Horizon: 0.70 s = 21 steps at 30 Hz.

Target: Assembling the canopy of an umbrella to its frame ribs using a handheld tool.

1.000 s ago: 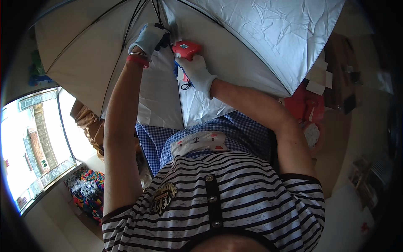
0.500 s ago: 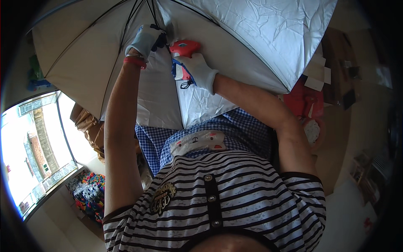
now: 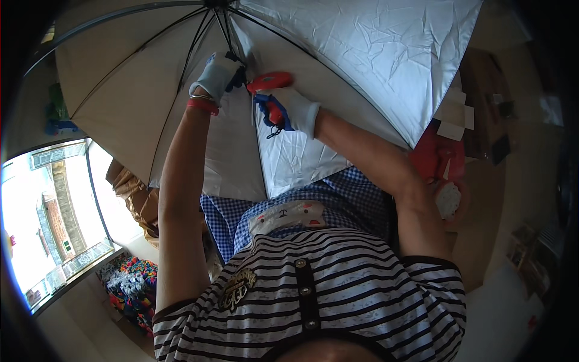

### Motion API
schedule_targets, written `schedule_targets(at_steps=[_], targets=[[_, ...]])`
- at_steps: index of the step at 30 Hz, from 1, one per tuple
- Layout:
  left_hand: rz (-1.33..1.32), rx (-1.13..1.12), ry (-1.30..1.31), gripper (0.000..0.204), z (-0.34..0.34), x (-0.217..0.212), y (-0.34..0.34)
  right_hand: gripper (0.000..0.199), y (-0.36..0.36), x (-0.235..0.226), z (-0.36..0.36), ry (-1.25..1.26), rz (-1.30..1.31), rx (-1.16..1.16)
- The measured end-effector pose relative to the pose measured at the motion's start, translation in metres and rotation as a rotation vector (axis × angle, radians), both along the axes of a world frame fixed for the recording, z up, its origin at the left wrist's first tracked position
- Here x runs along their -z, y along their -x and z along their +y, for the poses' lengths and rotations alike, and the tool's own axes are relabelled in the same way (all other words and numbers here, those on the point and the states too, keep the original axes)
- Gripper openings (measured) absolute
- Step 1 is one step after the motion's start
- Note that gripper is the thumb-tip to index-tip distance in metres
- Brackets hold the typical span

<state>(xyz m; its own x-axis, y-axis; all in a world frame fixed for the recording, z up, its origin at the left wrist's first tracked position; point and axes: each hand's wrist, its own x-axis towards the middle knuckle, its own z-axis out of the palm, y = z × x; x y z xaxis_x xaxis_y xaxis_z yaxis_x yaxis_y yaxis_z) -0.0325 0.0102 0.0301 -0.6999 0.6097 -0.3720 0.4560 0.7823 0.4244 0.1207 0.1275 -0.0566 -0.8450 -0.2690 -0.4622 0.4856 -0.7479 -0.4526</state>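
An open umbrella (image 3: pixel 374 42) with a silvery inner lining and dark ribs spreads in front of me, its inside toward me. My left hand (image 3: pixel 221 73), in a pale glove with dark blue fingertips, is closed on a dark umbrella rib near the middle of the canopy. Just to its right, my right hand (image 3: pixel 289 108), gloved the same way, is wrapped round the handle of a red pistol-shaped hand tool (image 3: pixel 271 80) with a thin black cord loop. The tool's front end points at the rib beside my left fingers; the exact contact point is too small to make out.
A blue checked apron (image 3: pixel 223 217) covers my lap under the canopy's lower edge. At right are a red tray (image 3: pixel 428 158), a round pink container of white bits (image 3: pixel 449 200) and a white box (image 3: pixel 455 120). Left are brown bags (image 3: pixel 136 196) and a colourful pile (image 3: pixel 129 286).
The umbrella and both hands sit slightly lower and further right in view. The red tool has turned, its top now seen more edge-on. Both hands keep their grips.
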Motion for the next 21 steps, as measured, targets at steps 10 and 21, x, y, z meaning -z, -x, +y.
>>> schedule_targets(at_steps=[10,21], targets=[[0.756,0.432,0.828,0.023,-0.051,-0.071,0.12,0.024,-0.007,-0.065,0.019,-0.395,0.38,0.23],[1.053,-0.288,0.133,0.038,-0.038,-0.035,0.028,0.024,0.018,0.005,0.003,-0.549,0.283,0.332]])
